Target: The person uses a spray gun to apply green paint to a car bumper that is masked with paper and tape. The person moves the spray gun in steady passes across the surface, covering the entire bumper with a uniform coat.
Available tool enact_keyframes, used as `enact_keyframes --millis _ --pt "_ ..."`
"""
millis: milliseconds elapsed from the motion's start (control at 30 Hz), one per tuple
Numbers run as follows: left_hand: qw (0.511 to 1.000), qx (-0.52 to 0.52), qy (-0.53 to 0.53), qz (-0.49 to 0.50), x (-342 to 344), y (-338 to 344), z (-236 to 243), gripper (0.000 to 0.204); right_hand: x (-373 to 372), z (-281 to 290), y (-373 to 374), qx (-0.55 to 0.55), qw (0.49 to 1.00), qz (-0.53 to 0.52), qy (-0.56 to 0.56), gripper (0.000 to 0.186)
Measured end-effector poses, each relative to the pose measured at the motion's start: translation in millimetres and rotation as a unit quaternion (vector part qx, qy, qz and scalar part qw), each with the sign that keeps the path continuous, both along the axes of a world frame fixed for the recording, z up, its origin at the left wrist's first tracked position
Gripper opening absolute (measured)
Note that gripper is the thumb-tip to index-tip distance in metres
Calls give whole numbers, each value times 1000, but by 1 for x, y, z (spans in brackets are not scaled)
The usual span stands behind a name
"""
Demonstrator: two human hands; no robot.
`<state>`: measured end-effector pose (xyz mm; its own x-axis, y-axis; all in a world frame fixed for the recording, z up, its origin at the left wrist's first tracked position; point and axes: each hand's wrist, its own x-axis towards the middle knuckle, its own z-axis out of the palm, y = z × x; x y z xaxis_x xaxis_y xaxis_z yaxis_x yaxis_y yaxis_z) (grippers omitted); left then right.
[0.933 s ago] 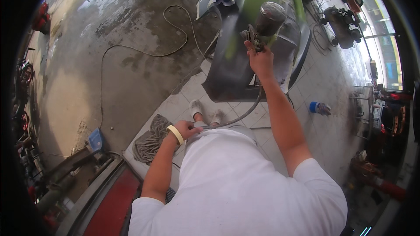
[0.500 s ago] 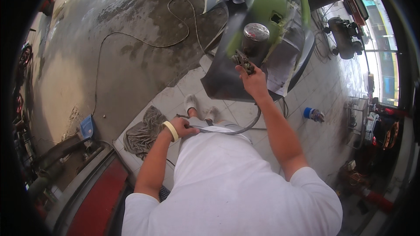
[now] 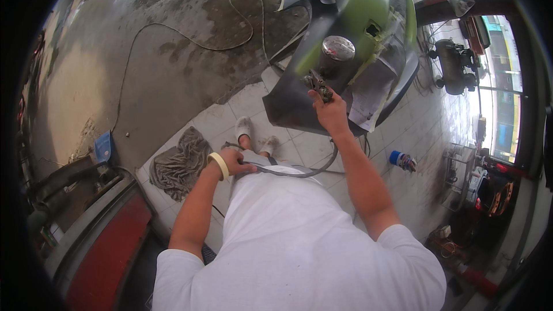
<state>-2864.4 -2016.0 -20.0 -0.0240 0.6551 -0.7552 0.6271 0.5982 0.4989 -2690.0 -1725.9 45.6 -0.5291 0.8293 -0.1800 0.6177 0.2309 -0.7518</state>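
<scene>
My right hand is wrapped round the grip of a spray gun with a shiny metal cup. The gun is over the dark grey end of a bumper-like car panel, which is green further up and partly covered with masking paper. A grey hose runs from below the gun across my waist to my left hand, whose fingers are closed on it. A cream tape roll rings my left wrist. Whether the gun touches the panel cannot be made out.
A grey rag lies on the tiles by my feet. A blue can stands to the right, an air compressor beyond it. A thin hose snakes over wet concrete. A red-sided frame is at lower left.
The view has turned slightly. The spray gun in my right hand has moved a little to the left relative to the panel. My left hand keeps its hold on the hose.
</scene>
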Motion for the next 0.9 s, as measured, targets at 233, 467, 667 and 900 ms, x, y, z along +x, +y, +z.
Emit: enact_keyframes --millis 233,467,667,900 --pt "996 75 -13 36 21 -3 -6 71 13 6 24 43 999 -24 14 56" --pt "995 88 -2 48 29 20 1 73 17 26 48 129 988 -52 65 60" --pt "998 57 -6 0 38 26 9 74 42 9 22 41 999 23 28 56" --pt "1000 11 1 6 49 30 34 71 34 28 58 49 996 -16 68 58"
